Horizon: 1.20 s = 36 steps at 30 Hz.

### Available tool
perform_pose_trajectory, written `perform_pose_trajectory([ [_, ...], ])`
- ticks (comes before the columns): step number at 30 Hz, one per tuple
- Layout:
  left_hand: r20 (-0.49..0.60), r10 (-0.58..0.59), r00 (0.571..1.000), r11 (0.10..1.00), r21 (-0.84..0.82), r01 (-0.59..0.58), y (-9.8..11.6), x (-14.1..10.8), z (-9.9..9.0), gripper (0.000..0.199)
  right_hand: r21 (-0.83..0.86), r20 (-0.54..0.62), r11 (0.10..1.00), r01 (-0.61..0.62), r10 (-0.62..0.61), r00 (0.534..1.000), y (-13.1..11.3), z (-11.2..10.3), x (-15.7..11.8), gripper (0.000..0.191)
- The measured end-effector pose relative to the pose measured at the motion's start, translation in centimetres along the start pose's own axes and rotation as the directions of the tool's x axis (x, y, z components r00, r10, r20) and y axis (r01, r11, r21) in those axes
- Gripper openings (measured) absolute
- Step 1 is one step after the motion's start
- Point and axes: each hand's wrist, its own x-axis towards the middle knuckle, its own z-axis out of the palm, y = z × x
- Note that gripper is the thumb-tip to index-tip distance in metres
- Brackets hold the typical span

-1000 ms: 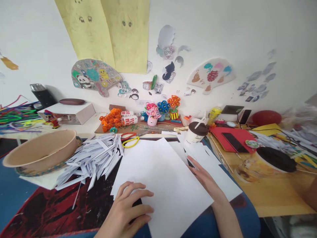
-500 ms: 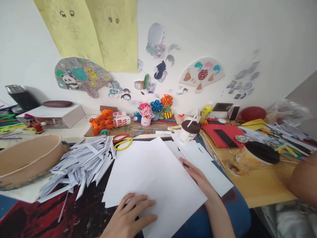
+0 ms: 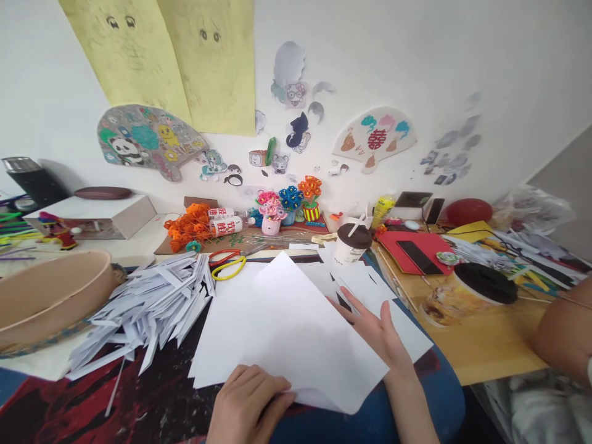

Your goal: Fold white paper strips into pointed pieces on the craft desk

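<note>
A white sheet of paper point(image 3: 296, 327) lies turned at an angle over other white sheets, its near edge lifted and curling. My left hand point(image 3: 252, 401) is closed on that near edge, thumb and fingers pinching it. Along the sheet's right edge rests my right hand point(image 3: 377, 333), fingers apart and thumb raised, holding nothing. More white sheets point(image 3: 411, 327) lie beneath and to the right of it. To the left is a heap of folded white paper strips point(image 3: 152, 302).
Scissors with red and yellow handles point(image 3: 229, 268) lie behind the sheets. A lidded cup point(image 3: 350, 245) stands on the paper at the back. Left is a round beige container point(image 3: 50, 296); right, a larger cup point(image 3: 467, 296) and another person's arm point(image 3: 562, 330).
My left hand has gone from spread on the sheet to pinching its near edge, which now curls up. My right hand has turned, its thumb now raised. The view has shifted slightly.
</note>
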Motion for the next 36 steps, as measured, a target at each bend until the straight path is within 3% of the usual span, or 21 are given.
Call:
perform_pose_trajectory([
  [2, -0.094, -0.142, 0.985, 0.99, -0.032, 0.139, 0.6, 0.4, 1.1, 0.018, 0.05, -0.012, 0.999, 0.005, -0.005, 1.0, -0.2, 0.6, -0.5, 0.091],
  [5, -0.183, -0.375, 0.909, 0.926, -0.112, 0.359, 1.6, 1.2, 2.5, 0.029, 0.127, -0.047, 0.991, 0.033, -0.027, 0.999, -0.2, 0.9, -1.3, 0.087],
  [9, -0.228, -0.521, 0.823, 0.854, -0.144, 0.5, 2.2, 2.5, 3.2, 0.04, 0.154, -0.193, 0.974, 0.167, -0.136, 0.972, 0.3, -0.5, -2.8, 0.08],
  [14, -0.168, -0.554, 0.815, 0.832, -0.088, 0.548, 2.3, 3.8, 3.3, 0.045, 0.168, -0.392, 0.942, 0.29, -0.206, 0.896, 1.2, -2.0, -3.7, 0.072],
  [18, -0.121, -0.521, 0.845, 0.853, -0.05, 0.519, 3.1, 4.3, 3.8, 0.04, 0.192, -0.442, 0.905, 0.379, -0.265, 0.857, 1.5, -0.5, -2.7, 0.064],
  [22, -0.161, -0.488, 0.858, 0.872, -0.05, 0.487, 3.8, 4.7, 4.0, 0.036, 0.156, -0.444, 0.87, 0.468, -0.362, 0.82, 2.1, 0.9, -1.2, 0.062],
  [26, -0.279, -0.524, 0.805, 0.852, -0.157, 0.5, 3.9, 5.3, 3.6, 0.038, -0.067, -0.359, 0.915, 0.397, -0.394, 0.846, 3.7, 0.6, -0.3, 0.062],
  [29, -0.3, -0.581, 0.756, 0.814, -0.221, 0.538, 3.9, 5.6, 3.2, 0.04, -0.218, -0.335, 0.908, 0.359, -0.415, 0.846, 4.6, 0.0, 0.0, 0.072],
  [36, -0.233, -0.575, 0.784, 0.817, -0.208, 0.537, 4.1, 5.6, 4.5, 0.039, -0.239, -0.234, 0.895, 0.378, -0.431, 0.872, 4.0, 1.5, -0.7, 0.083],
])
